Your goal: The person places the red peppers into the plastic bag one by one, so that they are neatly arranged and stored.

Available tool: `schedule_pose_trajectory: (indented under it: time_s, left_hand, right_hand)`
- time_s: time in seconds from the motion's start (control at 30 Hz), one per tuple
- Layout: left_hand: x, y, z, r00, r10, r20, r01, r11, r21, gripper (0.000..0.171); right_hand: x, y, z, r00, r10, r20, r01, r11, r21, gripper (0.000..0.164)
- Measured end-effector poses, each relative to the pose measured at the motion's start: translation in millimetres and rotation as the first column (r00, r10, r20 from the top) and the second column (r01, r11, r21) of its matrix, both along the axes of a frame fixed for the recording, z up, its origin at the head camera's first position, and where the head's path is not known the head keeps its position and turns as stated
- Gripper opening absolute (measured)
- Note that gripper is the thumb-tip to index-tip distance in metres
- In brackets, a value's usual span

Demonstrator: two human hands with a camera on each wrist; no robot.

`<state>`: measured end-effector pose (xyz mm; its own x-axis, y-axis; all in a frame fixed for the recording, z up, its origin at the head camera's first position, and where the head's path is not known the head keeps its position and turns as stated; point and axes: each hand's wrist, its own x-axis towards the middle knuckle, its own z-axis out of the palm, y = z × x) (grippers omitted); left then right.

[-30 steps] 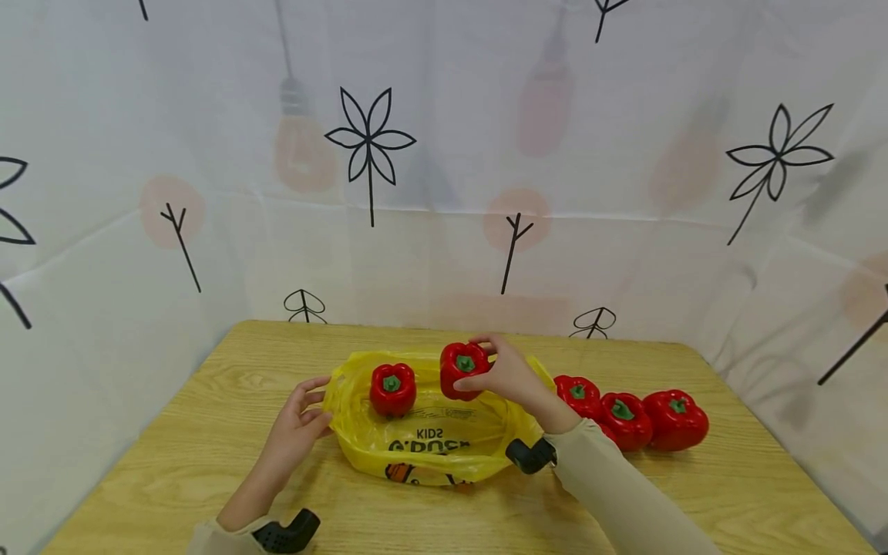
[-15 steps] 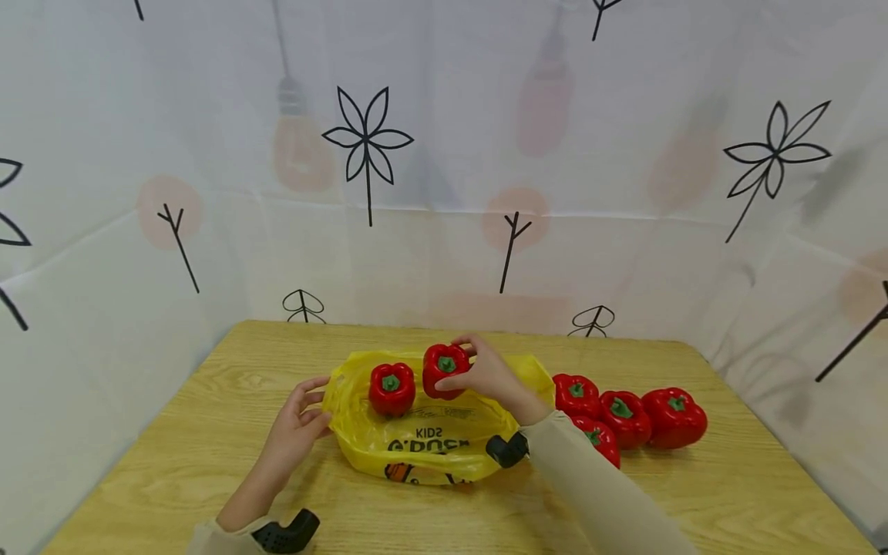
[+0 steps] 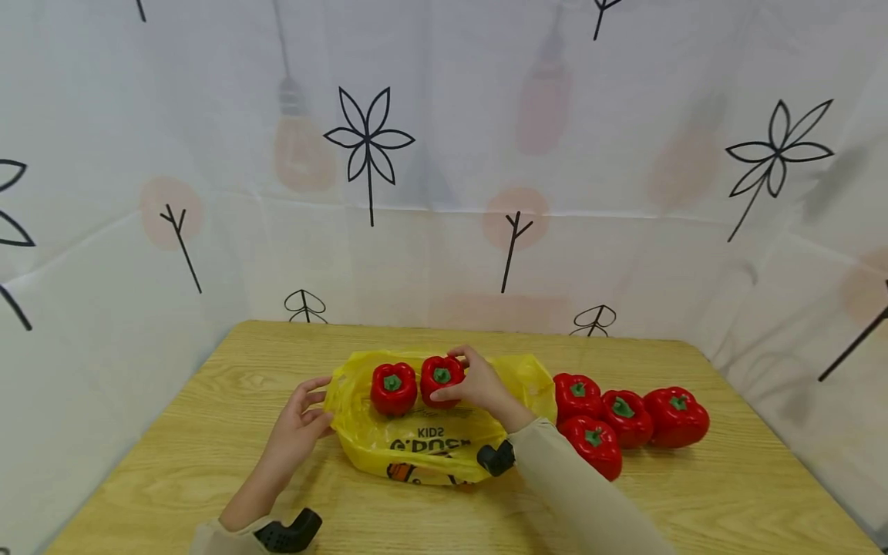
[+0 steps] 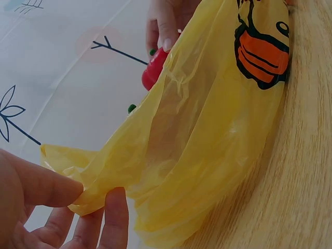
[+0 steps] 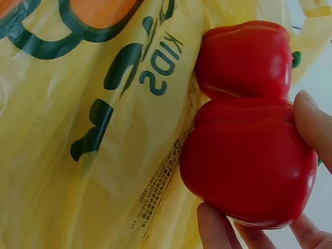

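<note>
Your left arm (image 3: 251, 487) and right arm (image 3: 576, 486) both reach forward. Your left hand (image 3: 298, 420) pinches with its thumb (image 4: 46, 184) and fingers (image 4: 115, 220). Your right hand (image 3: 484, 387) grips with its fingers spread apart.

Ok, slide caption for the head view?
Left hand pinching a yellow bag, right hand gripping a red pepper beside another, four more peppers on the table.

The peppers (image 5: 249, 163) look smooth and glossy, the bag (image 3: 371, 456) shiny plastic, the table (image 3: 201, 432) wood.
</note>
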<state>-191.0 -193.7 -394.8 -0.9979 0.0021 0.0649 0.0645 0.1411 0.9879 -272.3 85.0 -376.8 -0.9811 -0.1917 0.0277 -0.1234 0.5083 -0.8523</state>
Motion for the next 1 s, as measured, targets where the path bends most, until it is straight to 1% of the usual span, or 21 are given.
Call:
schedule_pose_trajectory:
  time_s: [0.07,0.3,0.4,0.6,0.73,0.9,1.0]
  left_hand:
    - [-0.4,0,-0.3,1.000,-0.001,0.001,0.001,1.000,0.000,0.048]
    - [-0.6,2,-0.3,1.000,-0.004,0.005,0.004,1.000,-0.003,0.048]
    - [-0.7,2,-0.6,1.000,-0.005,0.007,0.005,1.000,-0.002,0.048]
    - [-1.7,3,-0.9,1.000,-0.004,0.008,0.004,1.000,0.002,0.049]
    - [-1.5,3,-0.7,1.000,-0.005,0.008,0.005,1.000,-0.002,0.048]
    - [-0.7,3,0.1,1.000,-0.002,0.002,0.002,1.000,-0.009,0.048]
    - [-0.6,3,0.3,1.000,-0.003,0.003,0.003,1.000,-0.010,0.048]
  right_hand:
    - [-0.4,-1,-2.8,1.000,0.002,0.003,-0.002,1.000,0.003,0.072]
    - [-0.4,-3,-13.3,1.000,0.005,-0.002,-0.004,0.998,0.063,0.072]
    - [-0.4,-4,-15.5,1.000,0.002,-0.009,-0.002,0.998,0.069,0.073]
    - [1.3,-3,-12.7,1.000,0.014,-0.012,-0.013,0.997,0.071,0.074]
    - [2.2,-2,-8.7,1.000,0.017,0.007,-0.017,0.998,0.068,0.073]
    - [2.7,1,-3.8,1.000,0.005,0.019,-0.007,0.997,0.077,0.073]
    - [3.9,3,-0.5,1.000,-0.005,0.022,0.004,0.998,0.057,0.072]
